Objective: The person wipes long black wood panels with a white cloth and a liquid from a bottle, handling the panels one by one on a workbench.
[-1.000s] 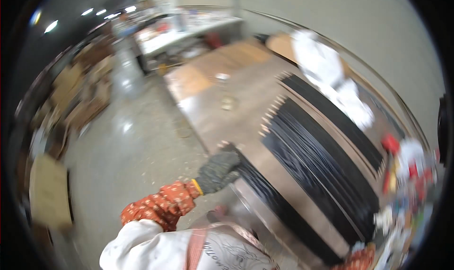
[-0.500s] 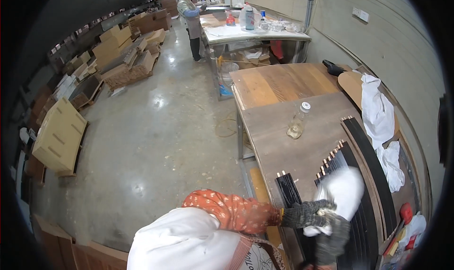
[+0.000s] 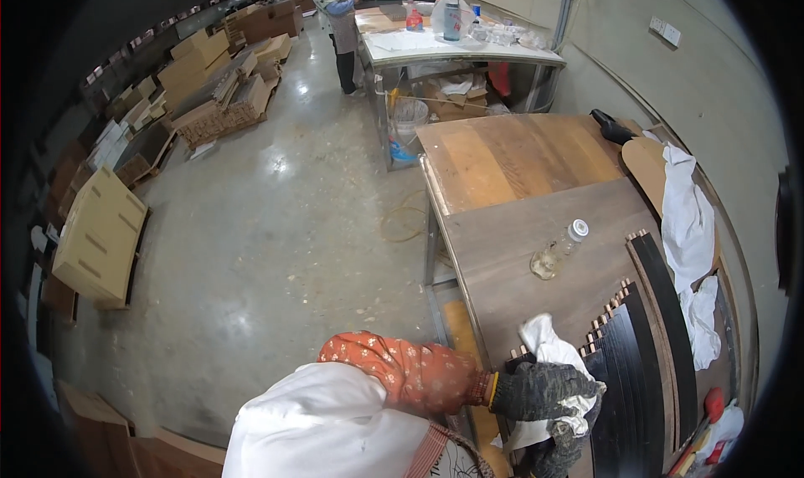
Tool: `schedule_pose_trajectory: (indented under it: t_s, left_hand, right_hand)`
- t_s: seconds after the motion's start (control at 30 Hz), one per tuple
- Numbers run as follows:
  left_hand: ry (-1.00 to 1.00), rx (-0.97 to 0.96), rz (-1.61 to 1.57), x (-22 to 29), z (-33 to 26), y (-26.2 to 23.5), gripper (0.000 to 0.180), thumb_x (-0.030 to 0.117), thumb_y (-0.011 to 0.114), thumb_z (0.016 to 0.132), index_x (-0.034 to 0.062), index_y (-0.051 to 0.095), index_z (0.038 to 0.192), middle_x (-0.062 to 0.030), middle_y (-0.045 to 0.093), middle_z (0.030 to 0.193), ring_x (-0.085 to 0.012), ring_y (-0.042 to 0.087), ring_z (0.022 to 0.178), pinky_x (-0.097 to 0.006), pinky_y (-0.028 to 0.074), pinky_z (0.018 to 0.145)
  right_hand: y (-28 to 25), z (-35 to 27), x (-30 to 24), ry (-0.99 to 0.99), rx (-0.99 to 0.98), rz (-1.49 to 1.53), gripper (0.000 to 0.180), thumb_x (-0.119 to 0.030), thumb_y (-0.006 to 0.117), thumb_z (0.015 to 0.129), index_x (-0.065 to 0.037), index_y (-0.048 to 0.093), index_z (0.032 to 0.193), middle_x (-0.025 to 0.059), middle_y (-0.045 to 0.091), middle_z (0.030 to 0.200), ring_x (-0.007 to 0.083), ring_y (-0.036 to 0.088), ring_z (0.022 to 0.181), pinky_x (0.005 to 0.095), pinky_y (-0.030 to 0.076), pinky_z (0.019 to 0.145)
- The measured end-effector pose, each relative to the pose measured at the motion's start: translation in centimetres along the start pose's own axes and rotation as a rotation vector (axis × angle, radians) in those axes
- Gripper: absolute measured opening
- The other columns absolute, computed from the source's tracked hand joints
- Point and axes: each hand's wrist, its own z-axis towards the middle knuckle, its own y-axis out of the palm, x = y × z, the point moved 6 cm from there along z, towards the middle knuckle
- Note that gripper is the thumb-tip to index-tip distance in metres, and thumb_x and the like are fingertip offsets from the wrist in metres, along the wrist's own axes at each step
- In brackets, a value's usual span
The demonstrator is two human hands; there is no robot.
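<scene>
Both my hands wear dark grey knit gloves and grip a crumpled white cloth point(image 3: 548, 341). My left hand point(image 3: 543, 391) comes in from the left, its orange flowered sleeve behind it, with fingers closed on the cloth. Close below it, my right hand point(image 3: 569, 446) is closed on the cloth's lower part and is partly cut off by the frame edge. Beneath the cloth lies a black strip with wooden dowel ends, mostly covered. Just to the right, several black strips point(image 3: 624, 377) with dowels lie side by side, and another black strip point(image 3: 666, 310) lies apart.
A glass bottle point(image 3: 559, 250) with a white lid and some liquid stands on the brown table point(image 3: 502, 235). White cloths point(image 3: 688, 218) lie along the wall side, with a red-headed tool point(image 3: 713, 404) nearer. Farther off, a person point(image 3: 339, 34) stands at another table. Stacked boards point(image 3: 226, 101) stand left.
The white cloth, blurred above the row of strips before, has moved left onto the single strip, with both hands still gripping it. My view has shifted slightly.
</scene>
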Motion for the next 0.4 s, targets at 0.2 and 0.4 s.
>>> schedule_pose_trajectory:
  t_s: [0.2, 0.4]
  left_hand:
    - [0.233, -0.195, 0.706, 3.1, -0.3, -1.0, 0.040, 0.027, 0.056, 0.088, 0.0047, 0.058, 0.121, -0.0114, 0.059, 0.113, -0.0250, 0.058, 0.101, -0.041, 0.048, 0.085]
    - [0.327, -0.367, 0.678, 5.3, -1.7, 0.5, 0.048, 0.038, 0.062, 0.087, 0.0111, 0.056, 0.127, -0.0126, 0.058, 0.120, -0.0248, 0.057, 0.111, -0.043, 0.044, 0.097]
  right_hand:
    - [0.0, 1.0, -0.5, 0.065, 0.034, -0.012, 0.069, -0.041, 0.044, 0.095, -0.005, 0.017, 0.147, 0.0169, 0.034, 0.144, 0.0227, 0.041, 0.128, 0.0394, 0.031, 0.109]
    - [-2.5, 2.9, -2.0, -0.338, 0.201, -0.239, 0.073, -0.043, 0.047, 0.094, -0.006, 0.016, 0.149, 0.0129, 0.031, 0.148, 0.0237, 0.038, 0.131, 0.0333, 0.035, 0.103]
